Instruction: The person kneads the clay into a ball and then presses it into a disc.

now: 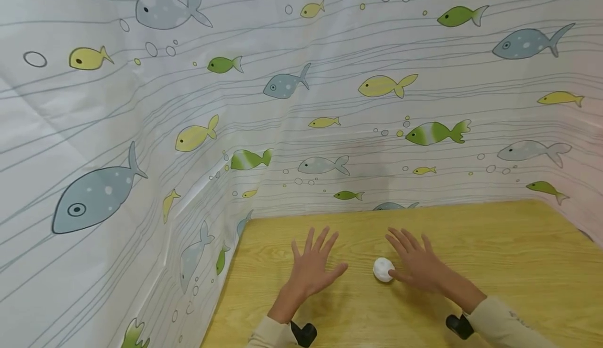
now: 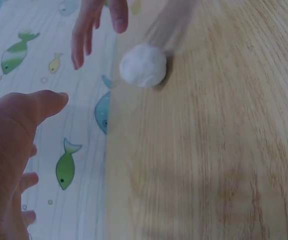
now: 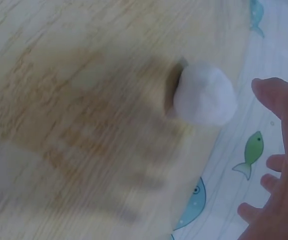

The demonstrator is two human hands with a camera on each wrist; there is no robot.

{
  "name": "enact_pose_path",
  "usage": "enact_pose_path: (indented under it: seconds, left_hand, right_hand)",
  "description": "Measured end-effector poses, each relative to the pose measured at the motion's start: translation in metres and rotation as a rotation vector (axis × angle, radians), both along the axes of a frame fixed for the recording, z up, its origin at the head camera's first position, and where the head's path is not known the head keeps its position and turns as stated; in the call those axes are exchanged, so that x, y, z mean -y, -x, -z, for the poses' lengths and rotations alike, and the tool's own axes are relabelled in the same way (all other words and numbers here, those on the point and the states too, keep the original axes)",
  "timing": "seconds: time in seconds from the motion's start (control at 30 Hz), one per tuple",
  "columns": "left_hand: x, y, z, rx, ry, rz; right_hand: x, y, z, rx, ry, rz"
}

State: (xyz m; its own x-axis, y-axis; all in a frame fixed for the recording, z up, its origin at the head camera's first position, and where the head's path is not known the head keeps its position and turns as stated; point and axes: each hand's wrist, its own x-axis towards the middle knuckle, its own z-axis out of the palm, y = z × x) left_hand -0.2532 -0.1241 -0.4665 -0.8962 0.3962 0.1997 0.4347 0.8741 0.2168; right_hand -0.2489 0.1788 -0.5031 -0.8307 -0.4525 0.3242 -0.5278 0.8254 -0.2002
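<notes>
A white, slightly lumpy ball (image 1: 383, 270) sits on the wood-grain table between the two hands; its material is not clear from the frames. The left hand (image 1: 314, 267) hovers left of the ball with fingers spread and holds nothing. On the other side, the right hand (image 1: 416, 264) is held over the table with its fingers extended, its thumb overlapping the ball's edge in the head view. In the right wrist view a gap shows between that thumb (image 3: 271, 92) and the ball (image 3: 205, 94). The left wrist view has the ball (image 2: 144, 65) beyond the left thumb (image 2: 48, 102).
The yellowish wood-grain table (image 1: 509, 264) meets a white fish-printed sheet (image 1: 358, 144) at the back and left side. A black wrist device (image 1: 305, 334) shows under the left sleeve, and another black device (image 1: 459, 326) under the right.
</notes>
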Motion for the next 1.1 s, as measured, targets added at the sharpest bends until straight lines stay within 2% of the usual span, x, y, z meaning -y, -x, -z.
enact_pose_path:
  seconds: [0.2, 0.43, 0.63, 0.73, 0.93, 1.1]
  left_hand:
    - [0.001, 0.000, 0.007, -0.013, 0.002, 0.008]
    - [0.002, -0.001, 0.006, 0.004, -0.001, -0.008]
    - [0.004, -0.004, 0.008, -0.005, 0.002, -0.011]
    - [0.005, -0.004, 0.008, -0.007, -0.003, 0.002]
    - [0.006, -0.005, 0.009, 0.010, 0.008, -0.002]
    - [0.007, -0.006, 0.012, 0.027, -0.015, -0.004]
  right_hand:
    - [0.008, -0.001, 0.007, -0.014, 0.019, -0.013]
    - [0.018, -0.001, 0.013, 0.009, 0.016, -0.004]
    - [0.024, 0.002, 0.033, -0.020, 0.062, -0.050]
    - [0.026, 0.002, 0.039, 0.023, 0.072, -0.058]
    - [0.026, -0.003, 0.039, 0.143, 0.072, -0.072]
    - [0.027, -0.005, 0.036, 0.153, 0.071, -0.092]
